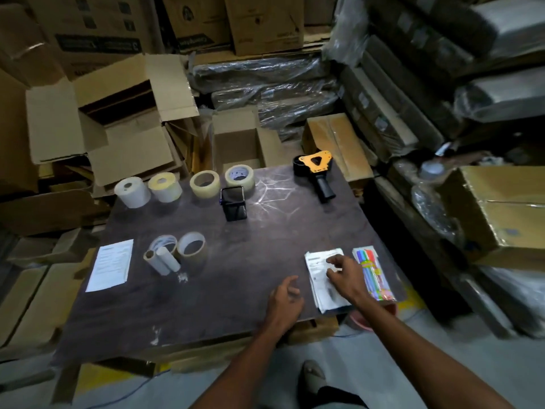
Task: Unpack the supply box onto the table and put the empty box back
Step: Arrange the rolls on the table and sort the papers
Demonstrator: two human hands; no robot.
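Papers (pixel 320 278) in a white stack lie near the table's (pixel 236 305) right front edge, under the right hand (pixel 346 278), whose loosely bent fingers rest on them. Left hand (pixel 284 302) hovers just beside the stack, relaxed and holding nothing. Marker pack (pixel 373 273) lies just right.

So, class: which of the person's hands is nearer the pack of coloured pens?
Right. The right hand rests on the stack of papers directly beside the pack of coloured pens; the left hand hovers beyond the papers' far side.

Dark brown table (pixel 236 290), orange-and-black tape dispenser (pixel 317 169), multicoloured pens (pixel 373 273), white sheet (pixel 110 265)
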